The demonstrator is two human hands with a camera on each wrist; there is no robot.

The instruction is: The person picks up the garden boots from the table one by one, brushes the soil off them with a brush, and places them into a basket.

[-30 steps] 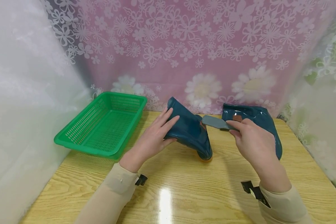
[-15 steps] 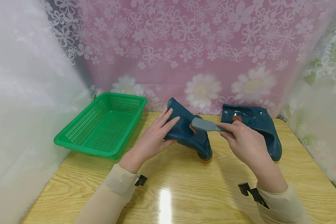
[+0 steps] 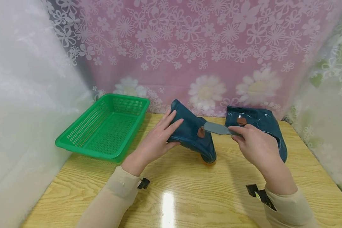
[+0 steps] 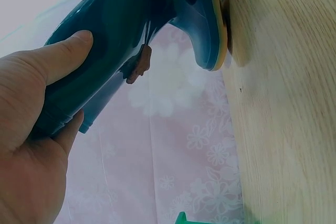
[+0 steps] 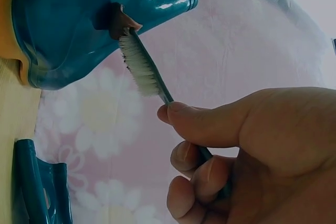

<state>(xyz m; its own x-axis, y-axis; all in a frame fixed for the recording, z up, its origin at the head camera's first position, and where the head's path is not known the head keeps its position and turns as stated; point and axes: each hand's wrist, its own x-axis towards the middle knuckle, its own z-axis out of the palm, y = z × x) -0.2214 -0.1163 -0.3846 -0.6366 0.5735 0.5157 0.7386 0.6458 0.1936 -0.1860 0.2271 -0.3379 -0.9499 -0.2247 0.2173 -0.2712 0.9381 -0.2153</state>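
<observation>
In the head view, a dark teal rain boot (image 3: pixel 188 126) with an orange-yellow sole leans at a slant over the table. My left hand (image 3: pixel 159 133) grips its shaft near the open top, thumb on one side in the left wrist view. A brown patch (image 3: pixel 200 132) sits on the shaft; in the left wrist view its edge (image 4: pixel 139 65) stands out from the rubber. My right hand (image 3: pixel 257 142) holds a grey scrub brush (image 3: pixel 218 129) by the handle. White bristles (image 5: pixel 137 66) face the boot, the brush's tip right at the brown patch.
Another teal boot (image 3: pixel 262 118) lies on its side at the right, also with a brown patch (image 3: pixel 241 120). A green slotted basket (image 3: pixel 122 155) stands at the left of the wooden table (image 3: pixel 188 196). Behind hangs a pink flowered curtain (image 3: pixel 171 63).
The brush swept left across the boot's brown patch, then came back right. That patch's visible shape shifted with the strokes. My left hand and the boot held their place.
</observation>
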